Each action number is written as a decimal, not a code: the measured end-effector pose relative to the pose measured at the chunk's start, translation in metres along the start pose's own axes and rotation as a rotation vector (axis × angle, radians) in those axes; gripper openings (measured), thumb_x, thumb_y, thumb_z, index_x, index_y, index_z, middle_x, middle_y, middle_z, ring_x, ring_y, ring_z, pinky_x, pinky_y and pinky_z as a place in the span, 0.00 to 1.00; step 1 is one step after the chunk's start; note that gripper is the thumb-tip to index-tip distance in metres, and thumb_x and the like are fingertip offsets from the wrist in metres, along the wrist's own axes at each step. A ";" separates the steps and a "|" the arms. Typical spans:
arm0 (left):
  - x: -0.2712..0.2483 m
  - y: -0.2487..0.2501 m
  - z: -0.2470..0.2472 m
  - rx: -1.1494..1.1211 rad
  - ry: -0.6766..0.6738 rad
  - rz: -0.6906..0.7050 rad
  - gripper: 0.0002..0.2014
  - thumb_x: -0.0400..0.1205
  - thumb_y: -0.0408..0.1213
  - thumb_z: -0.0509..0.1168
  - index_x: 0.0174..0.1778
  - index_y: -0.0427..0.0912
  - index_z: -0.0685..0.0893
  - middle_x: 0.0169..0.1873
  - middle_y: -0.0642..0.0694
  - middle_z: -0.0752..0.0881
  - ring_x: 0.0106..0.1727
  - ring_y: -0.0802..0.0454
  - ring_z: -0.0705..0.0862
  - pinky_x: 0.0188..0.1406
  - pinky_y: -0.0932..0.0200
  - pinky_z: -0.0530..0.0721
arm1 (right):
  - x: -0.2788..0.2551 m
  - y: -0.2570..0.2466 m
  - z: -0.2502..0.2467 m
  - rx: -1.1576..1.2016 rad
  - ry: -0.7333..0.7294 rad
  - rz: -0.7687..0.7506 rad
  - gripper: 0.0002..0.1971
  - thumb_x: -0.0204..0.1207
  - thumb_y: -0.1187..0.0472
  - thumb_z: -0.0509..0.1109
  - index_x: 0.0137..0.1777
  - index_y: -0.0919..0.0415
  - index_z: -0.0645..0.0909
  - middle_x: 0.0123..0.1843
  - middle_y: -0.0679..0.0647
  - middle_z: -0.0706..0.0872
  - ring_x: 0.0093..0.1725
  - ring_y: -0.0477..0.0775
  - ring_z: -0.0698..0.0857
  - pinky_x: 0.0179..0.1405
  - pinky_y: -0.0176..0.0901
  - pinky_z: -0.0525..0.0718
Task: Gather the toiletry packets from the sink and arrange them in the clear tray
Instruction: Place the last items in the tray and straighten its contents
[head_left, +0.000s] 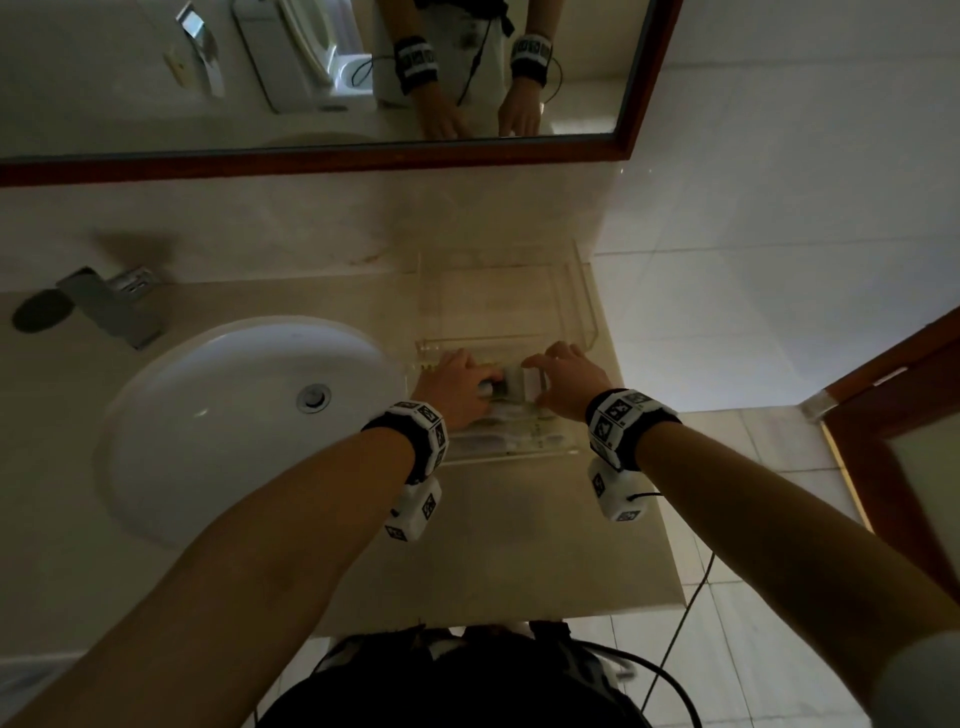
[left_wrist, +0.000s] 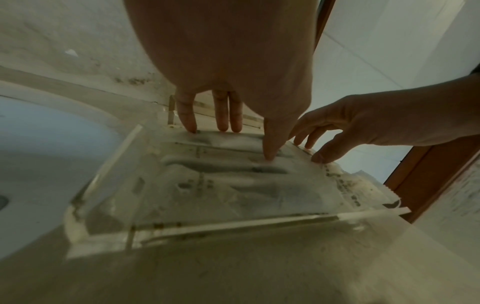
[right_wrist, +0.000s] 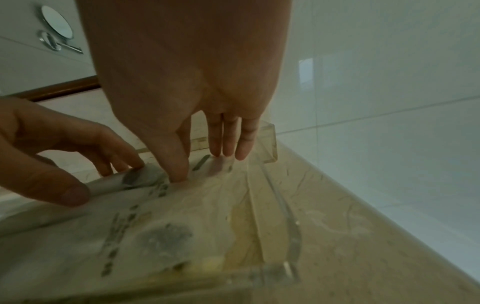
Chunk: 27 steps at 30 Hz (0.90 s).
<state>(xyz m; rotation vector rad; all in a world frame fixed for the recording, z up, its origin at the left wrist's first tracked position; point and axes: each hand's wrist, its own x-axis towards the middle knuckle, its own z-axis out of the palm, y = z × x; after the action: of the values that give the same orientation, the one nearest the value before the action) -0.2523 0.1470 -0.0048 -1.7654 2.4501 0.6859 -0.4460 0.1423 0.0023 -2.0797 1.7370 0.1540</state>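
My left hand (head_left: 457, 382) and right hand (head_left: 563, 382), fingers spread, press the packets (left_wrist: 233, 174) flat in the clear tray (head_left: 519, 451), at three o'clock from the sink (head_left: 208, 415) on the counter (head_left: 493, 545). I'd square edges gently, avoiding creases.

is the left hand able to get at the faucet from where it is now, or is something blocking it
Probably yes. The left hand is in the clear tray, pressing on the toiletry packets. The faucet stands across the sink, whose basin looks bare. Nothing lies between; it would have to let go first.
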 end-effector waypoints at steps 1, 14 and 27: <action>-0.001 0.000 0.000 0.008 0.005 0.003 0.21 0.80 0.46 0.63 0.71 0.57 0.74 0.59 0.43 0.72 0.62 0.44 0.73 0.58 0.46 0.80 | 0.001 0.000 0.001 -0.002 -0.006 0.000 0.31 0.74 0.56 0.72 0.77 0.46 0.68 0.74 0.56 0.68 0.76 0.60 0.65 0.68 0.58 0.77; -0.001 -0.003 0.007 0.033 0.008 0.000 0.20 0.81 0.49 0.62 0.71 0.57 0.77 0.61 0.45 0.73 0.65 0.46 0.73 0.63 0.47 0.76 | 0.000 -0.003 0.006 -0.018 -0.053 -0.002 0.29 0.76 0.55 0.70 0.77 0.46 0.68 0.74 0.56 0.69 0.72 0.63 0.71 0.69 0.57 0.77; -0.009 -0.028 0.006 -0.072 -0.082 0.007 0.27 0.81 0.59 0.60 0.76 0.60 0.69 0.83 0.47 0.57 0.83 0.42 0.53 0.80 0.40 0.60 | -0.014 -0.001 0.004 0.034 -0.034 0.011 0.29 0.80 0.50 0.64 0.80 0.47 0.63 0.82 0.56 0.63 0.79 0.62 0.64 0.76 0.58 0.64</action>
<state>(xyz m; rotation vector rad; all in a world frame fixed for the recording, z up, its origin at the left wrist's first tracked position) -0.2250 0.1502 -0.0168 -1.7164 2.4080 0.8396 -0.4469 0.1566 0.0039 -2.0319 1.7199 0.1620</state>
